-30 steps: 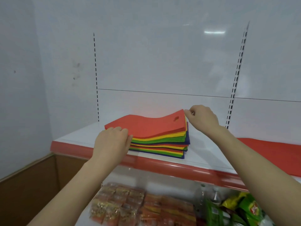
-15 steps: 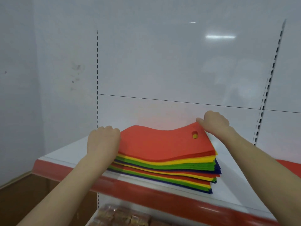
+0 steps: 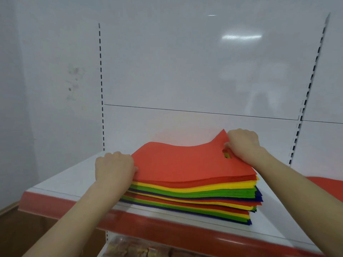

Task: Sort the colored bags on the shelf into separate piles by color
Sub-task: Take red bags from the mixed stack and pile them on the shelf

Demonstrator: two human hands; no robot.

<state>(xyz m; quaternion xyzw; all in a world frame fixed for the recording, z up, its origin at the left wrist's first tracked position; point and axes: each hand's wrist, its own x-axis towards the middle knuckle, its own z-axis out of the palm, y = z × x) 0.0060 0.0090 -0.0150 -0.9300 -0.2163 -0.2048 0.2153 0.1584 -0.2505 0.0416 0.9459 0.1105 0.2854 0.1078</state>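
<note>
Red flat bags [image 3: 185,164] top the multicoloured stack [image 3: 194,198]; your left hand [image 3: 113,169] and right hand [image 3: 243,143] pinch their edges. Next, likely lift only red.

Two hands [image 3: 115,169] [image 3: 243,143], one bag stack [image 3: 185,164]

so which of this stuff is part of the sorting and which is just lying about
Part of the job: mixed stack of bags, red bags on top, left hand and right hand gripping them, red pile at the right, shelf.
Just lying about: snack packets below.
</note>
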